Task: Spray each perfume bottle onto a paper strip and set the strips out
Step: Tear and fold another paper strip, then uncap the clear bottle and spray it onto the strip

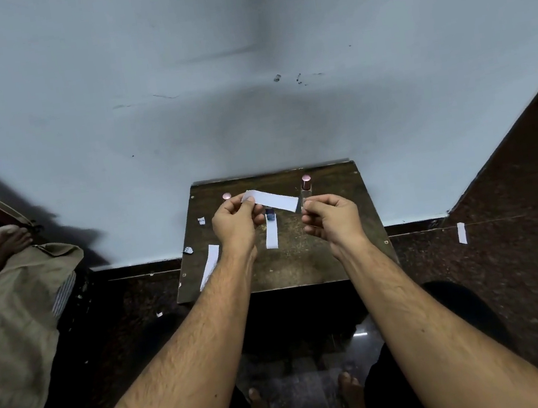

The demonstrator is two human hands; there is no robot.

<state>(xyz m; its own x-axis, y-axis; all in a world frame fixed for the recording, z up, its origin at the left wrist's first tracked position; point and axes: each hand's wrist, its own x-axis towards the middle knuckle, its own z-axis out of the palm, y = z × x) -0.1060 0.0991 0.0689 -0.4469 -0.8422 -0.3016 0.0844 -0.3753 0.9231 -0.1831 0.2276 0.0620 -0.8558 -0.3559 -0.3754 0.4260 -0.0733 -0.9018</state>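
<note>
My left hand (234,222) pinches one end of a white paper strip (272,200) and holds it level above the small dark table (306,260). My right hand (328,219) has curled fingers just past the strip's free end, against the lower part of a clear perfume bottle with a pink cap (306,186); whether it grips the bottle is hidden. A small dark blue bottle (270,215) stands at the far end of a second strip (271,236) lying on the table. A third strip (210,266) lies near the table's left edge. A pink round top (226,196) shows behind my left hand.
The table stands against a pale blue wall (246,103). Small paper scraps (201,220) lie at its left side. One strip (461,232) lies on the dark floor to the right. A person's foot (3,241) rests on a tan cloth at the left.
</note>
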